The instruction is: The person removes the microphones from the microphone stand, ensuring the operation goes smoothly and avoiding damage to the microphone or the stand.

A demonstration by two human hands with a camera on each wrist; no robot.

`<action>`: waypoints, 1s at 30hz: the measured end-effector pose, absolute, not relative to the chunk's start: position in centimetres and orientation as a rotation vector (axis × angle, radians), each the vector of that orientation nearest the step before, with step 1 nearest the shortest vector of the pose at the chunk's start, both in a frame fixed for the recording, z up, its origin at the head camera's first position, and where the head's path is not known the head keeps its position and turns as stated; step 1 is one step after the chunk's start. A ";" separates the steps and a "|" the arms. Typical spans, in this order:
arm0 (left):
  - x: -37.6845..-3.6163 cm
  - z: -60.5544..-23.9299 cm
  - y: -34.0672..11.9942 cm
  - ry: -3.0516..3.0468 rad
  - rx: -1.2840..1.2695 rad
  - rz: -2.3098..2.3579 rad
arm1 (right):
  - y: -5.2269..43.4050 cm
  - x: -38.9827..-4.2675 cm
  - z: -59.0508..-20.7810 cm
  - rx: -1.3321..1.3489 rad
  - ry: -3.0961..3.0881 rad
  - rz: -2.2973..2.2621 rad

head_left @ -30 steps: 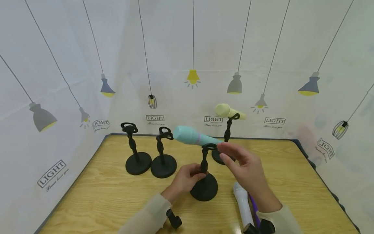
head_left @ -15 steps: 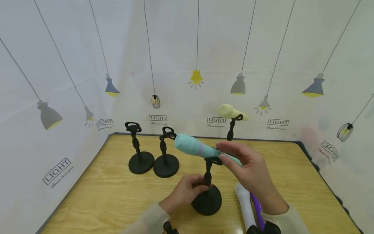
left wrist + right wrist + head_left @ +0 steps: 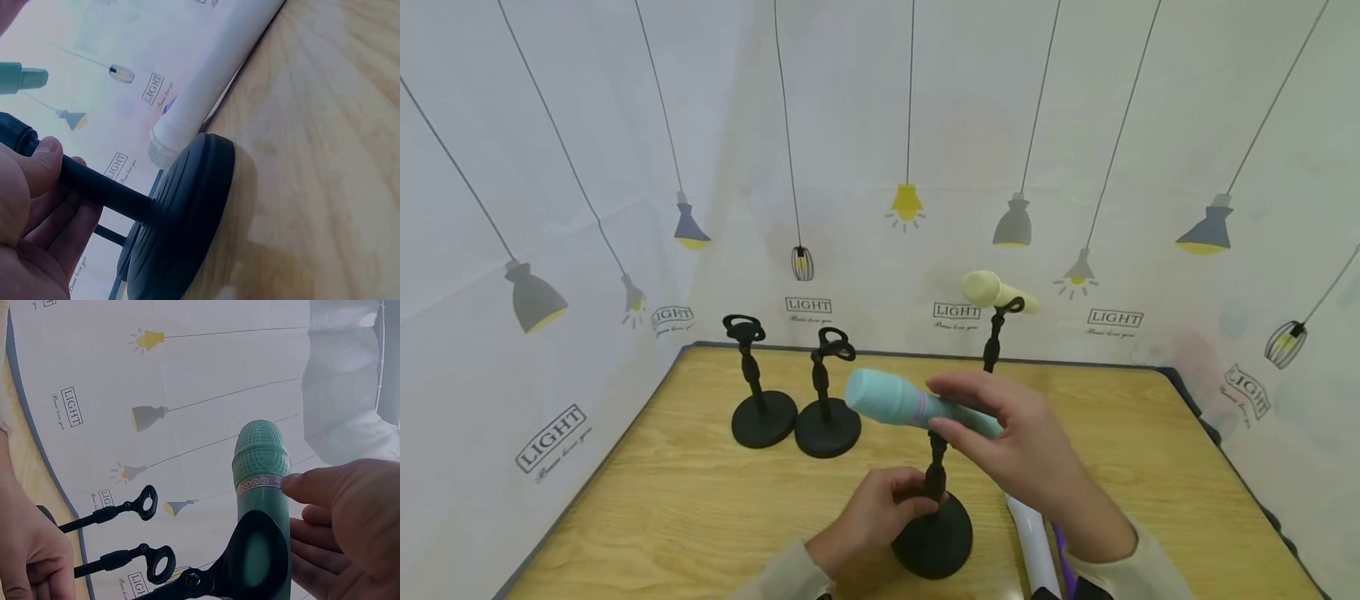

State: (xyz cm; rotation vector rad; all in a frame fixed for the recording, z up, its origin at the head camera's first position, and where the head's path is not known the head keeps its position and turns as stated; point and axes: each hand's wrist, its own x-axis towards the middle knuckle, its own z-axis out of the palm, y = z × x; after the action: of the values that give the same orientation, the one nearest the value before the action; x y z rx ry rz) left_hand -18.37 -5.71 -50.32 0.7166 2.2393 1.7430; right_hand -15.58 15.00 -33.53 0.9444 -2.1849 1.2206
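My left hand (image 3: 912, 493) grips the thin stem of a black round-based stand (image 3: 934, 542) near the front of the wooden table (image 3: 700, 500). A teal microphone (image 3: 891, 401) lies slanted through the stand's clip (image 3: 256, 556), its head pointing left. My right hand (image 3: 943, 408) holds the microphone's body between thumb and fingers, just behind its pink band. In the left wrist view, my left hand (image 3: 37, 187) wraps the stem (image 3: 103, 189) above the base (image 3: 184, 219). The right wrist view shows the teal microphone (image 3: 261, 475) passing through the ring, my fingers (image 3: 337, 512) alongside it.
Two empty black stands (image 3: 763, 417) (image 3: 827, 425) are at the back left. A pale yellow microphone (image 3: 992, 291) sits on a stand at the back. A white microphone (image 3: 1033, 546) and a purple one (image 3: 1062, 560) lie on the table under my right forearm. Printed curtains enclose the table.
My right hand slid from the teal microphone's tail up towards its head. The stand with the microphone came nearer to me, with my left hand still on the stem.
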 end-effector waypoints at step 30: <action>-18.3 -49.7 -5.1 2.298 0.681 1.747 | 12.5 -14.8 -33.1 0.956 -2.253 0.899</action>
State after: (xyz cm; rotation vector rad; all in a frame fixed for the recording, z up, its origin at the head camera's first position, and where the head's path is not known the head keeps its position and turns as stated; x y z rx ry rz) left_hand -18.25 -5.11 -49.69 0.6811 2.2978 1.7470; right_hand -14.76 12.52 -33.15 0.9558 -2.2528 0.8992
